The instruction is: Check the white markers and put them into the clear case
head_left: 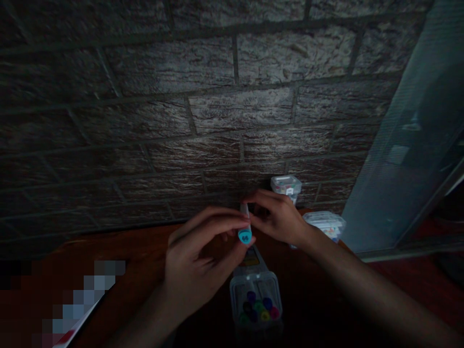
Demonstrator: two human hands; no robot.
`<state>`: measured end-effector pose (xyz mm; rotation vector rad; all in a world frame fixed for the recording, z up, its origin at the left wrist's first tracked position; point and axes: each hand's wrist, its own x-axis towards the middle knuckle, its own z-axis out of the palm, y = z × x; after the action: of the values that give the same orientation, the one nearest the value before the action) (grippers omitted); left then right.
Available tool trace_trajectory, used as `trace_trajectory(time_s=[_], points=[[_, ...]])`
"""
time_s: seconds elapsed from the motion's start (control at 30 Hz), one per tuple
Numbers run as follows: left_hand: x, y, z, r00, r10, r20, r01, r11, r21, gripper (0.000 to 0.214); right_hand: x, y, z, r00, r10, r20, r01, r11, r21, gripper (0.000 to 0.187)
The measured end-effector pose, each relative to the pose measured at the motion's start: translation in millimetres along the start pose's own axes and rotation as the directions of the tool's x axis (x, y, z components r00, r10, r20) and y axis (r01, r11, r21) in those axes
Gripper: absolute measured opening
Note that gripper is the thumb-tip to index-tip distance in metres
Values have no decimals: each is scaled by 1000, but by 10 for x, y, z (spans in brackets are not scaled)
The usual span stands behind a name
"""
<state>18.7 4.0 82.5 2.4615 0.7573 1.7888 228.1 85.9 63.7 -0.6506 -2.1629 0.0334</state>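
Between my two hands is a marker (245, 232) with a white barrel and a light-blue end that reads 66 or 99. The thumb and fingers of my left hand (199, 256) pinch it near the blue end. My right hand (277, 215) has its fingers closed round the far end of the barrel, partly hidden from me. Below the hands stands an open clear plastic box (233, 295) with several markers in it, their ends purple, blue, green, yellow and pink. Its lid (255, 261) is tilted back behind it.
Against the brick wall (217, 111) stands a clear lidded container (286, 184). Clear plastic lids or boxes (326, 224) lie right of it on the wooden table (145, 246). A glass panel (402, 145) rises on the right; a pixelated patch covers the lower left.
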Motion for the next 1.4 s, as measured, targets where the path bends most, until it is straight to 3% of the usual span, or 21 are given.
trace_trajectory(time_s=[0.43, 0.63, 0.87, 1.07, 1.4], points=[[-7, -18, -1, 999, -18, -37, 18, 1000, 10, 32, -7, 20, -42, 1000, 0, 3, 0, 1000, -6, 19], [-3, -83, -49, 981, -103, -165, 112, 993, 44, 31, -3, 26, -107, 998, -17, -57, 15, 1000, -27, 15], [130, -164, -107, 930, -207, -303, 202, 978, -47, 27, 35, -6, -219, 987, -83, -138, 79, 996, -32, 15], [151, -182, -97, 929, -232, -289, 217, 973, -83, 25, 43, -15, -309, 985, -68, -158, 66, 998, -22, 18], [75, -128, -70, 958, -198, -207, 197, 980, -26, 21, 44, 42, -264, 989, -79, -125, 75, 996, -39, 17]])
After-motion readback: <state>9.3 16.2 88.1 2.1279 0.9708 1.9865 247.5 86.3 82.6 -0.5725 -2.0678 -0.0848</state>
